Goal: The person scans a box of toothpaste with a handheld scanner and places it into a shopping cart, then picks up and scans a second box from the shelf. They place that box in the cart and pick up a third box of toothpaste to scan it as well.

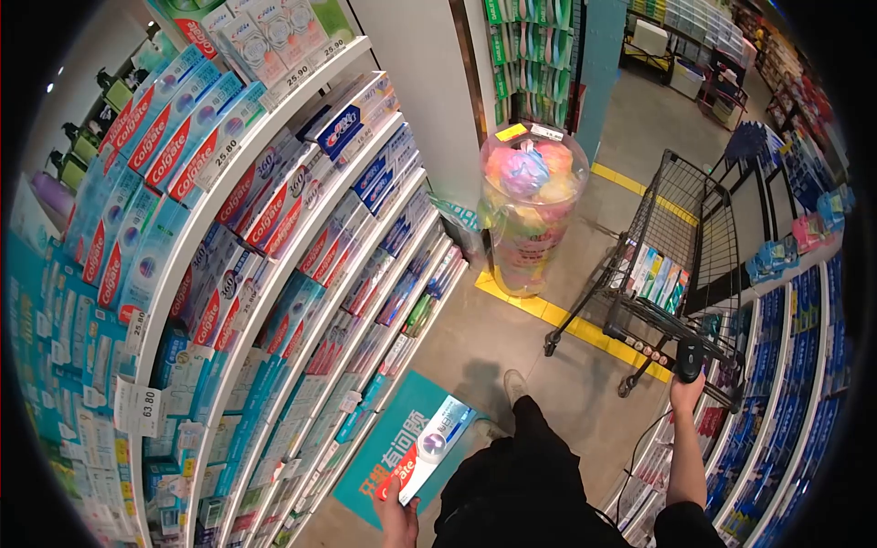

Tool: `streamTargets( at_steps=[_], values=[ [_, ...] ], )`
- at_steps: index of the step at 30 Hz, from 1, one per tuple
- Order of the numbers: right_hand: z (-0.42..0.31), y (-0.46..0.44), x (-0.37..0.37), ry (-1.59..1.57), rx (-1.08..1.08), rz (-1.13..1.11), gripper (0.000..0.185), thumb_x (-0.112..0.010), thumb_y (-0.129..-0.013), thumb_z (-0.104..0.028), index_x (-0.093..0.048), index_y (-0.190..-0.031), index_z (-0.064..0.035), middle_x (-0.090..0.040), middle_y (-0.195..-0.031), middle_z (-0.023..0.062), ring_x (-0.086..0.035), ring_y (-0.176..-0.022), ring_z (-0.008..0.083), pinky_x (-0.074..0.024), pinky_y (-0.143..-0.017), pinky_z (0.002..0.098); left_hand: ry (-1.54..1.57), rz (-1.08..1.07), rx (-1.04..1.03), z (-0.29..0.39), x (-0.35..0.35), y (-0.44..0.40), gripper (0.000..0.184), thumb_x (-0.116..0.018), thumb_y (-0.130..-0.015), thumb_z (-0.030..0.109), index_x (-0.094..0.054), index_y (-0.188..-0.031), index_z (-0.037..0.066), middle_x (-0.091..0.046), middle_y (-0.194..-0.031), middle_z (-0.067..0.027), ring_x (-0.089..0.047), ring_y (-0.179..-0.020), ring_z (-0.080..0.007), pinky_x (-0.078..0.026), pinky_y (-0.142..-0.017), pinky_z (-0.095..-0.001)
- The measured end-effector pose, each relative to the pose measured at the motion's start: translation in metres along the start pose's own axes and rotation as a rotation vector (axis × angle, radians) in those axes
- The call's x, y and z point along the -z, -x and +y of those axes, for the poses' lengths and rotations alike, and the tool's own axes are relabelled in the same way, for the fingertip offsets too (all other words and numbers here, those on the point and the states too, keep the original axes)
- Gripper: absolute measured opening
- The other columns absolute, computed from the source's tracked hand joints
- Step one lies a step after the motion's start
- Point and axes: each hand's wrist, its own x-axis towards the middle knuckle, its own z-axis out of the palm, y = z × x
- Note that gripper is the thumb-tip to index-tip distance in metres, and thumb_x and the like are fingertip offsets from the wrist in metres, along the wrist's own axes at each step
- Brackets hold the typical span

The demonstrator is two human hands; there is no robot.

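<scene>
Your left hand (398, 521) grips the Colgate box (427, 449) by its near end, over the teal floor mat (368, 463). The box's long axis slants from your fingers toward the far right, so its free end points away from you, roughly toward the cart's side of the aisle. Your right hand (687, 393), well apart to the right, is at the black handle end (689, 359) of the shopping cart (692, 196); its fingers are mostly hidden, so you cannot tell how tightly they close. The cart's row of boxes (654, 276) lies far right of your left hand, nearer your right.
</scene>
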Motion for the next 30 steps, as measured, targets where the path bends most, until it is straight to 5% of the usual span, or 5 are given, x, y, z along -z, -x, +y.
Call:
streamTargets(
  at_steps=[12,19,23,27,30],
  values=[
    [0.002,-0.063,-0.036,0.014,-0.057,-0.040,0.031,-0.060,-0.067,0.000,-0.060,-0.098,0.0002,-0.059,-0.100,0.0211,-0.050,-0.103,0.0408,-0.0387,-0.094,0.0448,0.076,0.027,-0.076,0.028,-0.081,-0.017,0.031,-0.065,-0.088,0.020,-0.053,-0.112,0.004,-0.067,-0.095,-0.0086,-0.066,-0.073,-0.0165,-0.050,-0.045,-0.0247],
    [-0.027,-0.103,-0.051,-0.087,-0.015,0.041,0.027,-0.057,-0.065,0.001,-0.059,-0.092,0.0032,-0.060,-0.088,0.0222,-0.057,-0.089,0.0402,-0.0441,-0.082,0.0425,0.087,0.051,-0.083,0.024,-0.119,-0.016,0.031,-0.066,-0.088,0.020,-0.056,-0.111,0.003,-0.067,-0.096,-0.0089,-0.066,-0.073,-0.0168,-0.050,-0.045,-0.0252],
    [0.009,-0.112,-0.060,-0.051,-0.104,-0.069,0.035,-0.061,-0.066,-0.001,-0.057,-0.100,0.0012,-0.056,-0.103,0.0219,-0.053,-0.097,0.0400,-0.0404,-0.090,0.0425,0.100,0.089,-0.080,0.020,-0.134,-0.010,0.030,-0.066,-0.088,0.020,-0.057,-0.111,0.003,-0.068,-0.096,-0.0085,-0.066,-0.074,-0.0165,-0.049,-0.046,-0.0255],
    [0.014,-0.111,-0.060,-0.085,-0.014,-0.032,0.038,-0.063,-0.067,-0.003,-0.056,-0.104,0.0026,-0.057,-0.099,0.0199,-0.054,-0.094,0.0351,-0.0412,-0.089,0.0414,0.098,0.095,-0.084,0.020,-0.153,-0.013,0.030,-0.066,-0.087,0.020,-0.055,-0.110,0.004,-0.067,-0.096,-0.0081,-0.066,-0.075,-0.0157,-0.050,-0.048,-0.0252],
    [0.038,-0.099,-0.065,-0.133,-0.192,0.004,0.040,-0.065,-0.070,-0.005,-0.054,-0.107,0.0045,-0.058,-0.099,0.0180,-0.056,-0.091,0.0310,-0.0429,-0.087,0.0396,0.048,0.136,-0.058,0.019,-0.145,-0.012,0.032,-0.066,-0.087,0.021,-0.053,-0.112,0.005,-0.066,-0.097,-0.0076,-0.065,-0.076,-0.0151,-0.049,-0.049,-0.0248]
  ],
)
